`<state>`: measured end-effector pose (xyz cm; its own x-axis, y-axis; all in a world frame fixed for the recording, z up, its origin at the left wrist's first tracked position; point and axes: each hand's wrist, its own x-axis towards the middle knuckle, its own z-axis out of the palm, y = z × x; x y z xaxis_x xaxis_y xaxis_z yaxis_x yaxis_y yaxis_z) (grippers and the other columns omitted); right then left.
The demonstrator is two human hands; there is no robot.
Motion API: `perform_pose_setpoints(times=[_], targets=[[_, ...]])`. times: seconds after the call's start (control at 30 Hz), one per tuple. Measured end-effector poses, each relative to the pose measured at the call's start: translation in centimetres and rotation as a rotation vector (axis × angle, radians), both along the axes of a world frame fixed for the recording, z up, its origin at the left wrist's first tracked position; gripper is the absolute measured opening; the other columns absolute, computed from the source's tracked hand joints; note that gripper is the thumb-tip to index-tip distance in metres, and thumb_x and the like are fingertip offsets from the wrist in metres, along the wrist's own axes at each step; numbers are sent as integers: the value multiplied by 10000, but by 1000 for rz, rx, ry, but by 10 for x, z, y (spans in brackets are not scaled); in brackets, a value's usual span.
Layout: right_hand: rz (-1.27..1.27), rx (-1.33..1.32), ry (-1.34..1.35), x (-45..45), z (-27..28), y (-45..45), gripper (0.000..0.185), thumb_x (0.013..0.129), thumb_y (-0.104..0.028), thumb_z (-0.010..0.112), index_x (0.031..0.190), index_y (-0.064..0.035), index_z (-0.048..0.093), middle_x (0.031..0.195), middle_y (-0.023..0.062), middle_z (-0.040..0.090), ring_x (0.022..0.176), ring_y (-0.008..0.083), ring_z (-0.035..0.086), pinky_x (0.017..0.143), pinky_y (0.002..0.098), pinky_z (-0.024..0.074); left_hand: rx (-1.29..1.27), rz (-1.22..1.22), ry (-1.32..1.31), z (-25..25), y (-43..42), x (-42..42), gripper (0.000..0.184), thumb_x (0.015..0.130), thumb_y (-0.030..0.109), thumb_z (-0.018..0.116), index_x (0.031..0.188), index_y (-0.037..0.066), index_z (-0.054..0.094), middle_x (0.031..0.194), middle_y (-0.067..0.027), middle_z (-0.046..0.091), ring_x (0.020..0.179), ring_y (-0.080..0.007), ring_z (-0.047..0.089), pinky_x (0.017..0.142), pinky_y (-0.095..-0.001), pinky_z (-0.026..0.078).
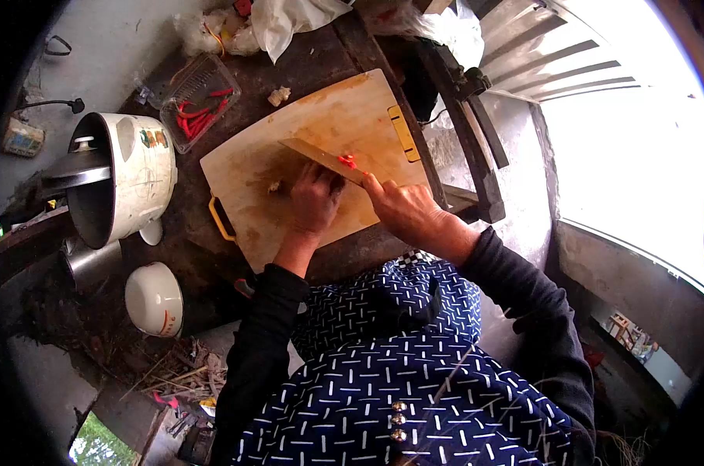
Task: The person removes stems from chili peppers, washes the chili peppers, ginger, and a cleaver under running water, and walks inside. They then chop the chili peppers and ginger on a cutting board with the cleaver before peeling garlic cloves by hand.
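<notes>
"White metal at the far left, I think. What do you see there?"

"I see a pot (138,171) with a lid (88,167) at its mouth, and a white bowl (154,299) near it."

"And next along?"

"A clear tray (182,93) holding whole red chillies (196,123), on the dark surface (321,50). Just beside it lies the cutting board (266,128), stained brown, with a yellow handle (221,220) at its left end. One small pale piece (275,186) rests on the board; a pale lump (279,95) sits off its far edge."

"How is my left hand (315,198)?"

"Fingers curled down at the near side of the knife (321,158). I can't tell whether they pin anything."

"Where are the cut red pieces (347,161)?"

"On the board, right by the blade, between its tip and my right hand (405,208). That hand is closed round the knife's handle, and the blade slants away to the left over the board."

"Anything further right?"

"A yellow grip (403,133) on the board's right end, then a bright opening (632,155)."
</notes>
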<state>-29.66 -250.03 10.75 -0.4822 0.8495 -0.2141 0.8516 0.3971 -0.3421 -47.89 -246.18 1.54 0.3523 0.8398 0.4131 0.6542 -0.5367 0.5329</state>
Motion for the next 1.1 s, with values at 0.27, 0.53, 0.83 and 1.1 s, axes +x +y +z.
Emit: perform_pose_setpoints(times=[0.27, 0.53, 0.83, 1.1], targets=[[-93, 42, 113, -18, -31, 14, 328, 821, -63, 479, 1121, 28, 384, 750, 183, 596, 596, 323, 619, 506, 396, 506, -88, 43, 4, 17, -10, 1, 179, 753, 125, 646, 913, 47, 631, 940, -132, 606, 850, -327, 584, 719, -393, 500], [-69, -136, 108, -6, -6, 7, 276, 833, -64, 462, 1091, 2, 391, 711, 196, 605, 621, 358, 618, 527, 419, 508, -159, -2, 119, 0, -7, -5, 239, 848, 175, 578, 1049, 48, 604, 998, -136, 607, 949, -346, 566, 811, -417, 473], [-230, -96, 212, -28, -36, 15, 329, 836, -119, 493, 1136, -15, 407, 807, 177, 610, 661, 379, 610, 555, 428, 503, -57, -49, 27, 12, -6, -6, 168, 788, 122, 613, 942, 58, 632, 890, -105, 600, 800, -315, 567, 693, -378, 487], [-131, -32, 77, -11, -12, -1, 304, 816, -56, 482, 1108, 2, 419, 874, 188, 536, 619, 354, 597, 513, 405, 499, 40, 10, 4, 1, -9, 2, 162, 756, 100, 631, 916, 72, 636, 894, -91, 603, 791, -305, 573, 678, -371, 493]])
